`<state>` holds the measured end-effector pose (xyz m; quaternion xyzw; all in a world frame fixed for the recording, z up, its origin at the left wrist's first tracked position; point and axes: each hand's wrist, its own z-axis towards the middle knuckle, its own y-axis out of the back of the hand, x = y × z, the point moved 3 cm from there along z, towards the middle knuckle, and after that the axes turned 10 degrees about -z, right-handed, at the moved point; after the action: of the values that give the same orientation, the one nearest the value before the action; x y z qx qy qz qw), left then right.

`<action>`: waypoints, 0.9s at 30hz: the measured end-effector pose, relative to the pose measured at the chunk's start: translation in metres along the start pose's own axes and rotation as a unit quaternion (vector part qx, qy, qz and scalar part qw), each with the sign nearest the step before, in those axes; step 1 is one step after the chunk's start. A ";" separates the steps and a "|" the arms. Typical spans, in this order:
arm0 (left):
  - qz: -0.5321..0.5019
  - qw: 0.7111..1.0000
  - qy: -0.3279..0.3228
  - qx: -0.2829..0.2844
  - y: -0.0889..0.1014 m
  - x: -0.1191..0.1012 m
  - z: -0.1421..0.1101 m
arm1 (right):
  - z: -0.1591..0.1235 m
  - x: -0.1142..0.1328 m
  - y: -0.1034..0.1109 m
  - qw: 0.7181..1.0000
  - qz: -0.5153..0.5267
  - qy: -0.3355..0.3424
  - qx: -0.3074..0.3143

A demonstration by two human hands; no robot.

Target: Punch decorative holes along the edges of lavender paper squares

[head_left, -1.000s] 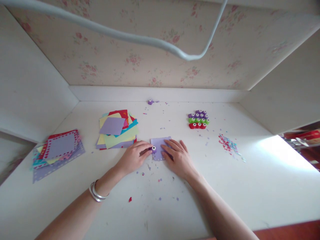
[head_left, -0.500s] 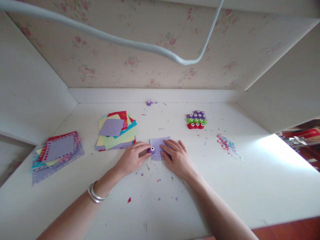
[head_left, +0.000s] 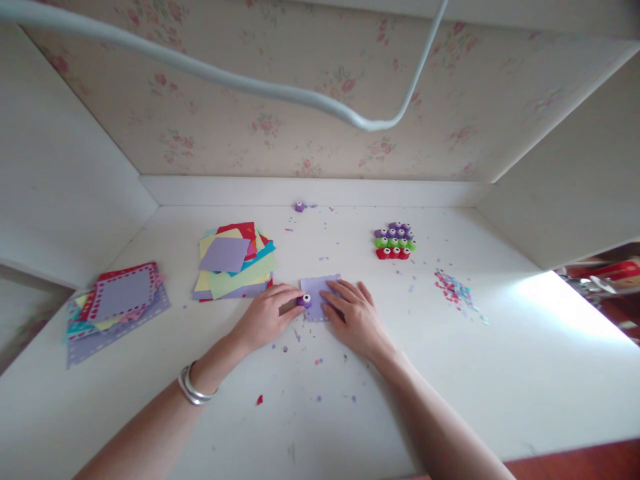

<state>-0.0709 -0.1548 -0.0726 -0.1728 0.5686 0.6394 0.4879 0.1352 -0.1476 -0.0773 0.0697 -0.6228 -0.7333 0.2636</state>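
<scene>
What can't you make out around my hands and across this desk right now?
All in the head view:
Purple sheet: partly hidden under the right hand.
Purple punch: partly covered by the left hand.
Paper stack: lower sheets mostly hidden by those on top.
Confetti pile: single shapes too small to tell.
Red thing past the desk: blurred, cut off by the right edge.

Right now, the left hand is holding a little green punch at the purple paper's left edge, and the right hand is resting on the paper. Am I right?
Almost! The head view shows that the little punch is purple, not green. The left hand does hold it at the purple paper's left edge, and the right hand is resting on the paper.
</scene>
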 end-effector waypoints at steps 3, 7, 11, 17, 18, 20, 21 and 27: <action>-0.003 1.000 0.006 0.001 0.000 0.001 0.000 | 0.000 0.000 0.000 1.000 -0.002 0.000 -0.001; -0.003 1.000 0.010 0.003 0.000 0.002 0.000 | 0.000 0.000 0.001 1.000 -0.005 0.001 -0.003; -0.003 1.000 0.010 0.002 -0.001 0.001 0.000 | 0.000 0.001 0.002 1.000 -0.007 0.003 -0.004; -0.014 0.999 0.032 0.011 0.001 -0.001 0.000 | 0.000 0.001 0.003 1.000 -0.006 0.001 -0.003; -0.021 0.999 0.042 0.014 0.003 -0.002 0.000 | 0.000 0.001 0.003 1.000 -0.005 0.000 -0.002; -0.042 0.996 0.072 0.015 0.005 -0.005 0.001 | 0.000 0.001 0.003 1.000 -0.003 -0.001 -0.001; -0.054 0.995 0.089 0.012 0.006 -0.006 0.003 | 0.000 0.001 0.003 1.000 -0.002 -0.002 -0.001; -0.047 0.994 0.102 0.019 0.002 -0.014 0.018 | -0.001 0.001 0.004 1.000 0.000 -0.003 -0.002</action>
<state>-0.0599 -0.1446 -0.0555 -0.2543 0.6183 0.5841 0.4604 0.1356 -0.1495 -0.0737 0.0668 -0.6223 -0.7345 0.2622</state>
